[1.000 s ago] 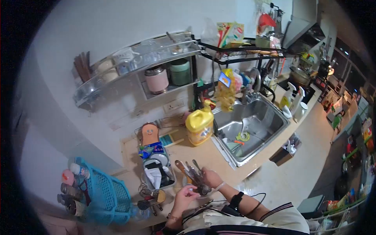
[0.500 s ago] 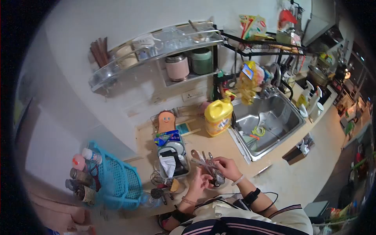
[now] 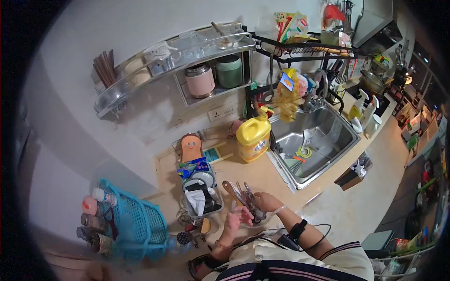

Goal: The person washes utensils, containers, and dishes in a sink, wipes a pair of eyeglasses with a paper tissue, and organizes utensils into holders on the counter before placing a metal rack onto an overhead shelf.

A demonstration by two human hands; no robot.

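Observation:
My right hand (image 3: 266, 202) grips a bunch of cooking utensils (image 3: 243, 196), with a wooden spoon and metal handles sticking up to the left, over the beige counter (image 3: 262, 175) near its front edge. My left hand (image 3: 234, 219) is right beside the lower end of the bunch, fingers touching it. A cable and a black wrist strap run along my right forearm.
A wire dish rack (image 3: 201, 194) with cloths stands left of my hands. A yellow detergent jug (image 3: 253, 136) sits by the steel sink (image 3: 318, 140). A blue plastic basket (image 3: 136, 222) with bottles stands at far left. Wall shelves (image 3: 178, 51) hold cups and jars.
The view has shifted slightly. My hands stay on the utensil bunch, the left hand closing in at its lower end.

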